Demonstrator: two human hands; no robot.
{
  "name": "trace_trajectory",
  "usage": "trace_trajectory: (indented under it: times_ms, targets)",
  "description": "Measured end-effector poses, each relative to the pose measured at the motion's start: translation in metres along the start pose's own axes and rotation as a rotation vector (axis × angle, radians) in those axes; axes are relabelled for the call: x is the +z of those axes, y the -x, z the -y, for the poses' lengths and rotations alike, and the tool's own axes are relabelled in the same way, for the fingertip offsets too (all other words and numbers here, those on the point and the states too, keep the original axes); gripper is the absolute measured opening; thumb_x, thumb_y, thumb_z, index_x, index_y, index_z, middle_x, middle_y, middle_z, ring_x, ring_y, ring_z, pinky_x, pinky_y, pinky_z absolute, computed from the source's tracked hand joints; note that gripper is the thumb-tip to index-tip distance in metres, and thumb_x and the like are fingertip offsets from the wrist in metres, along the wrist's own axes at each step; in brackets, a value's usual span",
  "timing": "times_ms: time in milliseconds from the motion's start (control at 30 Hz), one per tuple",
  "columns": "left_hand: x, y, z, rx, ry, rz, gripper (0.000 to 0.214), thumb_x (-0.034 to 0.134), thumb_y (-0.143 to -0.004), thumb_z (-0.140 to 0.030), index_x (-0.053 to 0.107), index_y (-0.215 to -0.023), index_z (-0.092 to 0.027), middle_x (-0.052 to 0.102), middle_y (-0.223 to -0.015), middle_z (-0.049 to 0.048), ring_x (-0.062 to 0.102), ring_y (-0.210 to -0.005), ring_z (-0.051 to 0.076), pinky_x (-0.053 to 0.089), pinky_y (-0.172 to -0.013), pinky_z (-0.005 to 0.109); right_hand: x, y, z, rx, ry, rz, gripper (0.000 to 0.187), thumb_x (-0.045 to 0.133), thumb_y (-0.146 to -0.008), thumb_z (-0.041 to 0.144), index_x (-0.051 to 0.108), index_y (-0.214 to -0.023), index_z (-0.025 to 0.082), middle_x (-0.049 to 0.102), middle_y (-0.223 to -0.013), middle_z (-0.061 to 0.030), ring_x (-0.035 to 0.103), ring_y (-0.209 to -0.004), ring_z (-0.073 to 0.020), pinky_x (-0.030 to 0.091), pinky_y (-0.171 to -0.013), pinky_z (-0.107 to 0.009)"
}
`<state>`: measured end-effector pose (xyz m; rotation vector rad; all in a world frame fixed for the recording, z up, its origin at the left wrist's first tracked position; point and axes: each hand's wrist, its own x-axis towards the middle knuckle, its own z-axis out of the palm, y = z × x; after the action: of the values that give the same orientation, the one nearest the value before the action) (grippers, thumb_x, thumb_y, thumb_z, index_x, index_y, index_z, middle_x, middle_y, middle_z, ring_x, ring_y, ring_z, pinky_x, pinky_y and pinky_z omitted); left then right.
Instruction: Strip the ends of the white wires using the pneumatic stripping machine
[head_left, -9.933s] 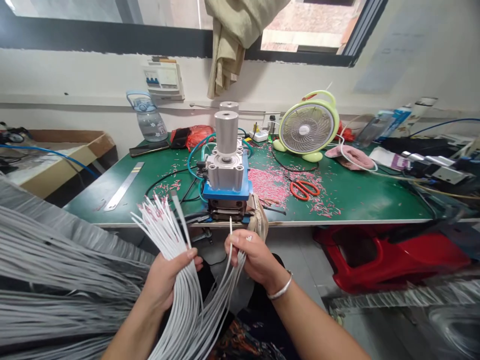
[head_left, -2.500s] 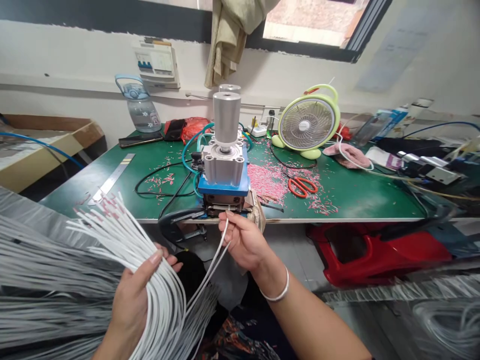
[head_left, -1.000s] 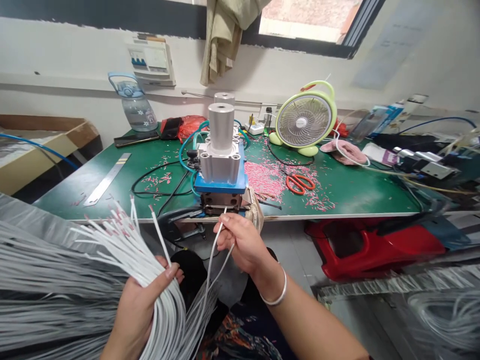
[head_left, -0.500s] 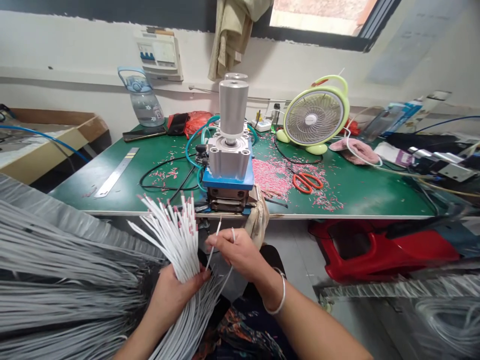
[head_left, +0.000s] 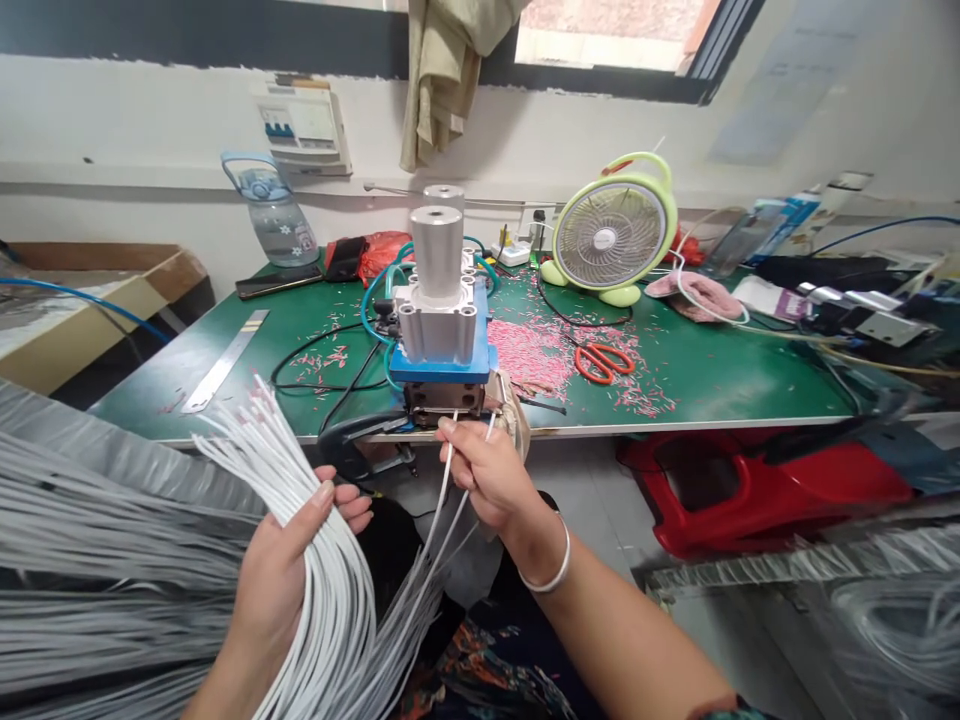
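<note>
A thick bundle of white cables [head_left: 330, 560] lies across my left hand [head_left: 292, 550], whose thumb and fingers are wrapped round it. The bundle's pinkish-red ends fan out to the upper left. My right hand [head_left: 484, 470] pinches a single white cable [head_left: 444, 490] between thumb and fingers, its tip at the front slot of the pneumatic press [head_left: 439, 335]. Whether the tip is inside the slot I cannot tell. A second white cable runs through the same hand, past the curled fingers. The press has silver cylinders and a blue plate and stands at the table's front edge.
Pink and white cable scraps [head_left: 525, 355] cover the green table [head_left: 750, 370] right of the press, near orange-handled scissors [head_left: 602, 362]. A green fan [head_left: 607, 238], a steel ruler [head_left: 225, 362] and a water bottle [head_left: 274, 215] stand or lie around. More grey-white cables [head_left: 112, 590] hang at left; a red stool [head_left: 772, 490] is below right.
My right hand has moved up and forward, bringing the cable's tip to the press. My left hand has shifted left and down with the bundle, which now tilts further left.
</note>
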<state>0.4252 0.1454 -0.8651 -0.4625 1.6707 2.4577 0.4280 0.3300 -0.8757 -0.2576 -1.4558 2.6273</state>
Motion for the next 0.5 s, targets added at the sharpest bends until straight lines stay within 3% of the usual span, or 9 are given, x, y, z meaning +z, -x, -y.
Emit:
trace_trajectory:
  times_ms: [100,200,267,333,433,500]
  targets:
    - [0.000,0.001,0.006,-0.104,0.031,0.028,0.030,0.061,-0.066,-0.018,0.057,-0.096,-0.017,0.067,-0.075,0.0053,0.065,-0.070,0.021,0.052,-0.069,0.040,-0.004,0.006,-0.006,-0.044,0.142,0.031,0.027,0.063,-0.067,0.038,0.061,-0.065,0.011,0.053,-0.053,0.0014,0.031,-0.033,0.0000,0.017,-0.036,-0.018]
    - [0.000,0.001,0.014,-0.145,0.022,0.053,0.027,0.064,-0.063,-0.015,0.058,-0.089,-0.016,0.067,-0.079,0.0044,0.064,-0.077,0.022,0.051,-0.072,0.041,-0.009,0.014,-0.011,-0.025,0.265,0.127,0.030,0.061,-0.070,0.039,0.059,-0.058,0.011,0.045,-0.042,0.0037,0.030,-0.034,-0.0020,0.019,-0.036,-0.018]
    - [-0.001,0.000,0.018,-0.153,-0.027,0.069,0.027,0.068,-0.059,-0.016,0.058,-0.084,-0.015,0.066,-0.074,0.0026,0.064,-0.072,0.020,0.052,-0.071,0.039,-0.011,0.018,-0.012,-0.003,0.305,0.172,0.032,0.058,-0.072,0.040,0.059,-0.058,0.012,0.040,-0.038,0.0047,0.031,-0.034,-0.0032,0.021,-0.037,-0.019]
    - [-0.002,0.000,0.021,-0.163,-0.084,0.088,0.029,0.072,-0.054,-0.017,0.057,-0.079,-0.014,0.065,-0.065,0.0008,0.064,-0.064,0.019,0.052,-0.069,0.035,-0.013,0.019,-0.013,-0.011,0.293,0.197,0.031,0.059,-0.071,0.040,0.060,-0.058,0.012,0.045,-0.043,0.0030,0.036,-0.039,-0.0043,0.026,-0.040,-0.019]
    - [-0.002,0.000,0.024,-0.122,-0.179,0.147,0.029,0.074,-0.052,-0.020,0.054,-0.073,-0.013,0.062,-0.057,-0.0014,0.062,-0.058,0.018,0.051,-0.064,0.031,-0.012,0.020,-0.013,-0.037,0.201,0.215,0.027,0.062,-0.067,0.038,0.060,-0.059,0.012,0.052,-0.054,-0.0001,0.044,-0.048,-0.0064,0.034,-0.047,-0.020]
    - [-0.003,0.000,0.024,-0.048,-0.314,0.200,0.026,0.073,-0.054,-0.024,0.055,-0.070,-0.013,0.062,-0.056,-0.0007,0.062,-0.058,0.019,0.049,-0.063,0.030,-0.009,0.021,-0.015,0.017,0.200,0.244,0.026,0.062,-0.068,0.038,0.062,-0.069,0.012,0.051,-0.053,0.0009,0.043,-0.046,-0.0064,0.033,-0.044,-0.019]
